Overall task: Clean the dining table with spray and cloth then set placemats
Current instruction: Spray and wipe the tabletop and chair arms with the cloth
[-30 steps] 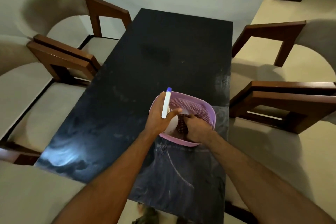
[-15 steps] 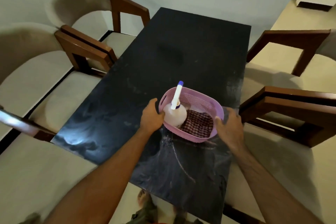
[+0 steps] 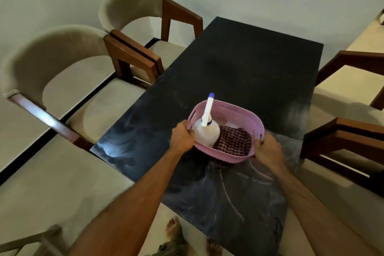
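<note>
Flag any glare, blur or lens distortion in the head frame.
Head view: dim, warm light; a bright glare patch on the table near its left edge and a streak on the near chair arm; motion blur on that chair and lower left corner; wide-angle bowing at edges; left hand, right hand and basket fairly sharp.

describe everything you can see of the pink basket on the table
The pink basket is an oval tub, plastic by its look, with woven-pattern walls and a slot handle at each end. It sits on the dark table, near its right edge. Inside, a white spray bottle with a blue-tipped nozzle stands at the left, beside a folded checked cloth. The left hand grips its left end, the right hand its right end.
</note>
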